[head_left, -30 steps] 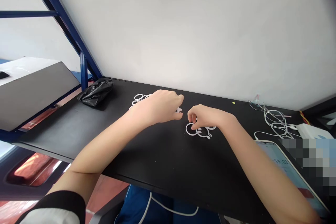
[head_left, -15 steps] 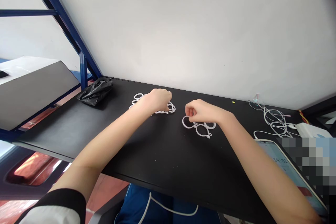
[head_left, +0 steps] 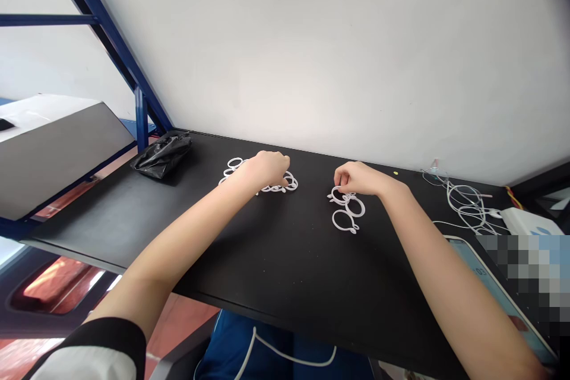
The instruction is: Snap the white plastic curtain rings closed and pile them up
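My left hand [head_left: 271, 167] is over a group of white plastic rings [head_left: 234, 163] on the black table. Its fingers curl down among them, and whatever they grip is hidden. To the right, my right hand [head_left: 356, 177] pinches a white curtain ring [head_left: 339, 195] between thumb and fingertips, low over the table. That ring has a small eyelet on its edge. Close beside and below it lie other white rings, among them one ring [head_left: 355, 207] at the right and another ring [head_left: 344, 220] nearer me. Some rings are partly covered by my hands.
A crumpled black plastic bag [head_left: 164, 155] lies at the table's back left. On the right are coiled white cables [head_left: 465, 205], a white box [head_left: 529, 221] and a phone or tablet [head_left: 481, 267], partly under my right forearm. A pale wall [head_left: 312, 59] rises behind the table.
My right hand has moved right and slightly back, bringing the pinched ring from the left of the small group to its far side. My left hand has barely moved.
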A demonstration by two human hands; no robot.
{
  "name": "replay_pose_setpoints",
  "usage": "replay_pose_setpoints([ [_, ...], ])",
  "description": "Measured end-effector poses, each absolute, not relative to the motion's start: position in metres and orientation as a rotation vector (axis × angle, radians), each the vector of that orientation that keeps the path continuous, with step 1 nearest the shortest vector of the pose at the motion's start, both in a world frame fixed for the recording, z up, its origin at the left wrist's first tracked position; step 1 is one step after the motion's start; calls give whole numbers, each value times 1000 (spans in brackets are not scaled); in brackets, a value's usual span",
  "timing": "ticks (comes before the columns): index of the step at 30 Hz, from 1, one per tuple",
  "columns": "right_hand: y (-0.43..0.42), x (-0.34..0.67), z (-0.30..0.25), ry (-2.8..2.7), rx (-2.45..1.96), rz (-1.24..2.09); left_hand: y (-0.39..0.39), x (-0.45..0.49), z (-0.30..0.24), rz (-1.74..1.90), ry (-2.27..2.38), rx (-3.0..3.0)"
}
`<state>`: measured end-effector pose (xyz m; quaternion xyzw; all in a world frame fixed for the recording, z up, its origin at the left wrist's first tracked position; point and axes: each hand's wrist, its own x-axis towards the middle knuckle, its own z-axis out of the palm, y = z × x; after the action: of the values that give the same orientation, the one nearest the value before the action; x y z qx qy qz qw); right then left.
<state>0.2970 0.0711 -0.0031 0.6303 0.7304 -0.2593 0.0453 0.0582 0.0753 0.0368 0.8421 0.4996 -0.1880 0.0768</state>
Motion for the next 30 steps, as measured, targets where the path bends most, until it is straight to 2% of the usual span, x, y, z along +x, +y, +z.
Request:
replay_pose_setpoints([
  [14, 70, 294, -4, 2331, 1910, -888, 80, 57, 38, -569, 1506, 2453],
  [23, 74, 305, -10, 2389, 1937, -1225, 75, 49, 46, -418, 1429, 2508],
  [30, 66, 305, 14, 2491, 1910, -1442, 60, 41, 64, -232, 1246, 2608],
])
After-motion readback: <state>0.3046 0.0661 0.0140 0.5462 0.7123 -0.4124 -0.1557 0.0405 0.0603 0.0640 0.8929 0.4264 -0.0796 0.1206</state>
